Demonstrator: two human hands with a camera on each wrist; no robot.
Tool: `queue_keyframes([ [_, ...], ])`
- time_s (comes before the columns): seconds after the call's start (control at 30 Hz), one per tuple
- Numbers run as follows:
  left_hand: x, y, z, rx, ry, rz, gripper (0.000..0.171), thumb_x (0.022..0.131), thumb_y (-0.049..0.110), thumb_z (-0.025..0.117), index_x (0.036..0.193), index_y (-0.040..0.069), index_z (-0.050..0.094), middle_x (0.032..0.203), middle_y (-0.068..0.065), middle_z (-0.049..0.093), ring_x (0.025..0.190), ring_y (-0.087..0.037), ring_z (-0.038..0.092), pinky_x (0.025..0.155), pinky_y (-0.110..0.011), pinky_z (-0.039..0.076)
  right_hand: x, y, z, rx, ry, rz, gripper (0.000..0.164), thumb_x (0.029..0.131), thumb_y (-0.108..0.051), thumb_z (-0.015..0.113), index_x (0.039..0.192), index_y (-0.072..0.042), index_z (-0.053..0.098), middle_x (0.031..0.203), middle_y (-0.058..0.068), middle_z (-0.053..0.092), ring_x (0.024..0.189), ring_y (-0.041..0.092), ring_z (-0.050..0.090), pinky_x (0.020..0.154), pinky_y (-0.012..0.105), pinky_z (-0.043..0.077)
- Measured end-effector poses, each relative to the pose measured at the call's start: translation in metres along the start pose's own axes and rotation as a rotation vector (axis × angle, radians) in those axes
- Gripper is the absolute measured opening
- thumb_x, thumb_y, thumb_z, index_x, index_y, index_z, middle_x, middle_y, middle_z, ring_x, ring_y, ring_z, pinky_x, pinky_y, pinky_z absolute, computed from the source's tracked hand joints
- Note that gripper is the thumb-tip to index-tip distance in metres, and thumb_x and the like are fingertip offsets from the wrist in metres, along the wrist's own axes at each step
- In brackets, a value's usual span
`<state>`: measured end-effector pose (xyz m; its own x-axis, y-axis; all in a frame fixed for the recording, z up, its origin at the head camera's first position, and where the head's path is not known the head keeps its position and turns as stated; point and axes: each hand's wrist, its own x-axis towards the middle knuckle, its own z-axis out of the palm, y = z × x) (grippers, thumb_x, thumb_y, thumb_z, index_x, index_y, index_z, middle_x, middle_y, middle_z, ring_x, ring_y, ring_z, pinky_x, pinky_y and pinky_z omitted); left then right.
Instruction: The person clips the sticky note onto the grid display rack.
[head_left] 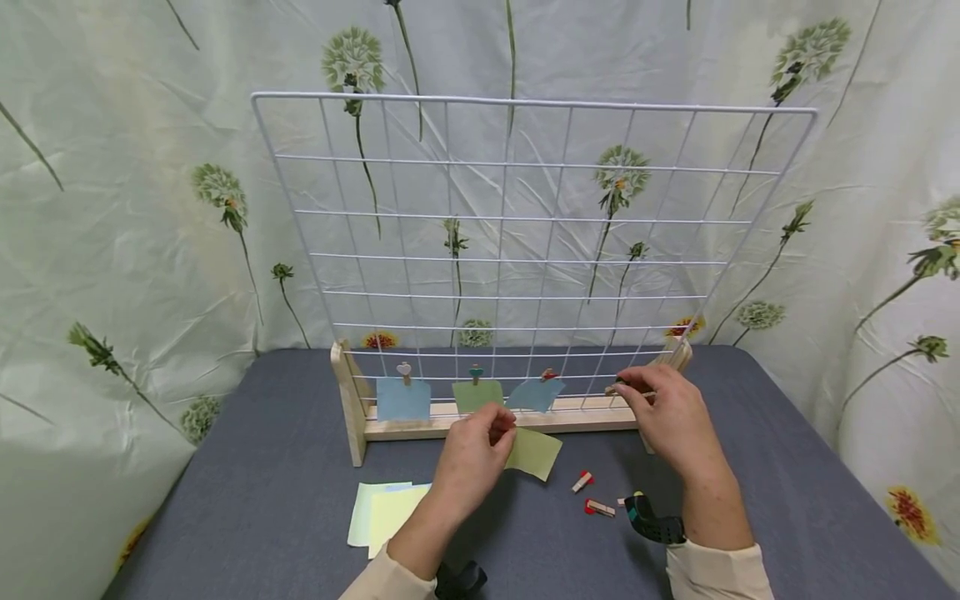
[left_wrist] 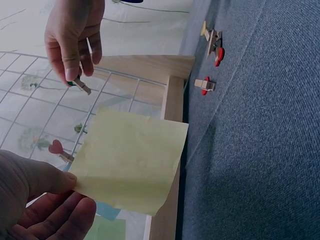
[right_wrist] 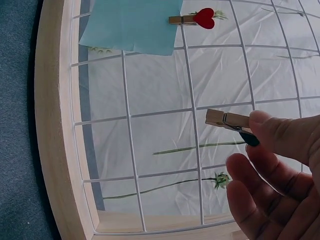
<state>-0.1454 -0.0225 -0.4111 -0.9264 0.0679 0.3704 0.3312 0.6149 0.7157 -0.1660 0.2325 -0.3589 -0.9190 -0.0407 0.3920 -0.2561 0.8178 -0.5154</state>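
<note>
My left hand [head_left: 474, 454] pinches a yellow-green paper note [left_wrist: 135, 160] by one corner, in front of the white wire grid [head_left: 525, 218]. Between thumb and fingers of my right hand [head_left: 671, 417] is a small wooden clothespin [right_wrist: 227, 120] with a dark green decoration, held close to the lower right of the grid. Three notes hang in a row along the grid's bottom: a blue note [head_left: 403, 400], a green note [head_left: 477, 395] and a tilted blue note [head_left: 535, 394]. Each has a heart-topped clothespin at its upper edge; the red heart clothespin [right_wrist: 202, 19] shows in the right wrist view.
A wooden base [head_left: 420, 429] with side feet holds the grid upright on the dark grey table [head_left: 277, 500]. Loose clothespins [head_left: 600, 508] lie at the front right. Stacked paper notes [head_left: 382, 517] lie left of my left forearm. Behind hangs a flowered curtain [head_left: 150, 250].
</note>
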Motion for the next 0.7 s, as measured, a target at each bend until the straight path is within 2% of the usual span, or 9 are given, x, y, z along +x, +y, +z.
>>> queue_keyframes([
  [0.17, 0.000, 0.001, 0.005, -0.035, 0.013, -0.018, 0.010, 0.091, 0.008, 0.075, 0.100, 0.010, 0.071, 0.089, -0.002, 0.076, 0.078, -0.011, 0.071, 0.069, -0.021, 0.057, 0.000, 0.001, 0.000, 0.002, 0.019, -0.011, 0.019, 0.097, -0.013, 0.070, 0.113, -0.004, 0.074, 0.107, 0.014, 0.069, 0.098, 0.032, 0.068, 0.085, 0.052, 0.057],
  [0.33, 0.002, 0.003, 0.011, -0.047, 0.037, -0.011, 0.010, 0.089, 0.006, 0.076, 0.097, 0.010, 0.072, 0.085, -0.001, 0.075, 0.075, -0.008, 0.067, 0.068, -0.021, 0.055, 0.000, 0.002, 0.000, -0.002, 0.031, -0.026, 0.018, 0.096, -0.013, 0.071, 0.111, -0.004, 0.074, 0.106, 0.014, 0.070, 0.096, 0.032, 0.069, 0.084, 0.051, 0.058],
  [0.53, 0.008, 0.010, 0.019, -0.058, 0.063, 0.000, 0.010, 0.088, 0.004, 0.077, 0.093, 0.010, 0.071, 0.079, -0.002, 0.072, 0.069, -0.006, 0.063, 0.062, -0.019, 0.051, 0.001, 0.002, -0.001, -0.010, 0.039, -0.032, 0.017, 0.096, -0.012, 0.071, 0.111, -0.005, 0.075, 0.106, 0.013, 0.070, 0.095, 0.032, 0.069, 0.084, 0.051, 0.057],
  [0.7, 0.016, 0.020, 0.027, -0.055, 0.058, 0.008, 0.009, 0.088, 0.007, 0.077, 0.091, 0.011, 0.070, 0.078, -0.001, 0.072, 0.068, -0.005, 0.061, 0.060, -0.017, 0.049, 0.002, 0.004, 0.001, -0.006, 0.061, -0.039, 0.016, 0.095, -0.011, 0.072, 0.109, -0.005, 0.075, 0.103, 0.013, 0.070, 0.094, 0.031, 0.068, 0.083, 0.051, 0.058],
])
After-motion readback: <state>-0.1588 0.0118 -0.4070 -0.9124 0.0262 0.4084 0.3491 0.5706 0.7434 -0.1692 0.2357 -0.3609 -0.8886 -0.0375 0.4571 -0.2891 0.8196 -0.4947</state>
